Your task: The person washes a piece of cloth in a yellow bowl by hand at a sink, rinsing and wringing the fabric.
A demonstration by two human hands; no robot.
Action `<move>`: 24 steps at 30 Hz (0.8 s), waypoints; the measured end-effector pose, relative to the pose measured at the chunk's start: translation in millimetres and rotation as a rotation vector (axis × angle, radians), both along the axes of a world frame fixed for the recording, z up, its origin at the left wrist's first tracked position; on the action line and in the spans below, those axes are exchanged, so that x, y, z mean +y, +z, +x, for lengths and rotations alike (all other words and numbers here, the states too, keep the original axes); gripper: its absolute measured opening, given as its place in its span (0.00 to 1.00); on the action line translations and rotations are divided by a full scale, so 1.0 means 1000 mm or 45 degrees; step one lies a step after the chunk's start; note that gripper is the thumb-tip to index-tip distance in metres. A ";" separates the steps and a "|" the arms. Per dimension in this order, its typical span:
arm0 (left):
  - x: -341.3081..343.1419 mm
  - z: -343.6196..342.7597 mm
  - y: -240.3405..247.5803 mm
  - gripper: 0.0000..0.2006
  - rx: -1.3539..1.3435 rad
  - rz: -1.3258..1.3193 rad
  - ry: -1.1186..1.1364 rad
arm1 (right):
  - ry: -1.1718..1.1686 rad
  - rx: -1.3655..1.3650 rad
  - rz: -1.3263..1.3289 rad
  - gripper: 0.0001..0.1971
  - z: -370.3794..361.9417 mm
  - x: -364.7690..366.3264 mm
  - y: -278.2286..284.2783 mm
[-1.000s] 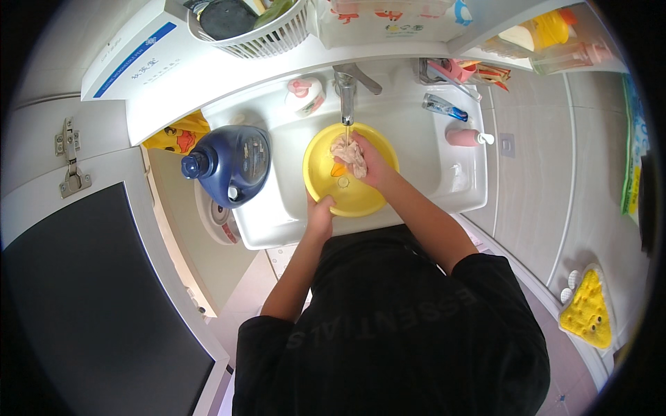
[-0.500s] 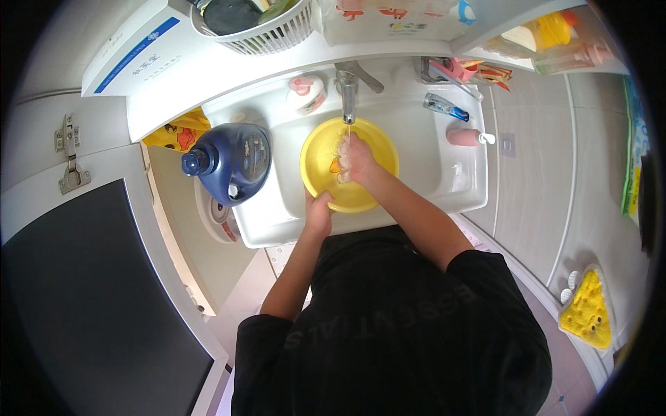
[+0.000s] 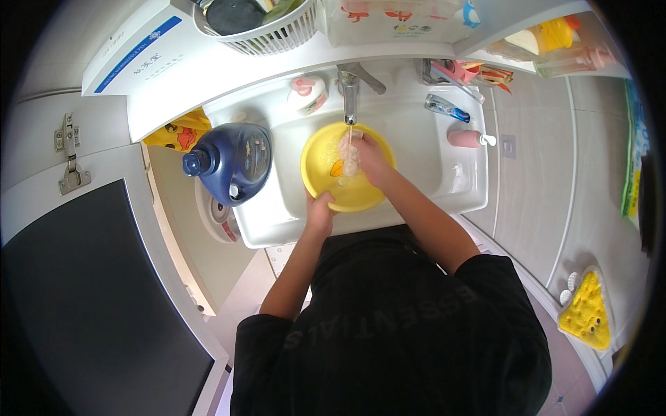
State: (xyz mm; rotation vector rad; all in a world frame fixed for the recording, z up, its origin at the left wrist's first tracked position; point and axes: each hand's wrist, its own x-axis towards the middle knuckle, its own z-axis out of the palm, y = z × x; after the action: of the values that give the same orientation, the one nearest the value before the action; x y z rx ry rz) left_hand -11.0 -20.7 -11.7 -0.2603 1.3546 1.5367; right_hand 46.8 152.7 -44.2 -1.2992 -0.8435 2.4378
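- Since the earlier frame, the right hand (image 3: pixel 370 159) has shifted slightly rightward, baring more of the pale cloth (image 3: pixel 349 161) it holds; the left hand (image 3: pixel 320 212) stays put.
- Head view: the cloth lies within the yellow bowl (image 3: pixel 362 200), just left of the right hand, the nearer one, and beyond the left hand; its long axis runs roughly toward the person.
- Left hand clasps the bowl's near-left rim; some right fingers are hidden.
- Just beyond the right hand, the tap (image 3: pixel 350 100), water running, limits room above the far rim.
- Well left of both hands stands a blue jug (image 3: pixel 237 165); well right, a pink bottle (image 3: pixel 465 139).
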 end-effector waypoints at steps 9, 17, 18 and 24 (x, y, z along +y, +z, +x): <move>-0.005 0.001 -0.013 0.36 -0.267 0.159 -0.022 | 0.862 -0.409 1.705 0.19 0.030 0.008 0.015; -0.014 -0.007 -0.038 0.36 -0.217 0.239 0.029 | 0.086 -0.506 2.011 0.28 0.033 0.018 0.067; -0.012 -0.007 -0.033 0.36 -0.221 0.241 0.020 | 0.082 -0.516 2.011 0.28 0.031 0.024 0.080; -0.017 -0.008 -0.019 0.36 -0.246 0.199 0.020 | 0.220 -0.693 2.387 0.35 0.018 0.050 0.102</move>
State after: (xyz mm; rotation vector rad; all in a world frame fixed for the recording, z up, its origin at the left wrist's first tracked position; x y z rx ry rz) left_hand -18.9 -37.8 -30.8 -0.3134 1.0783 1.5790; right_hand 64.9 202.2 58.3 -0.8514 -2.3616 0.3794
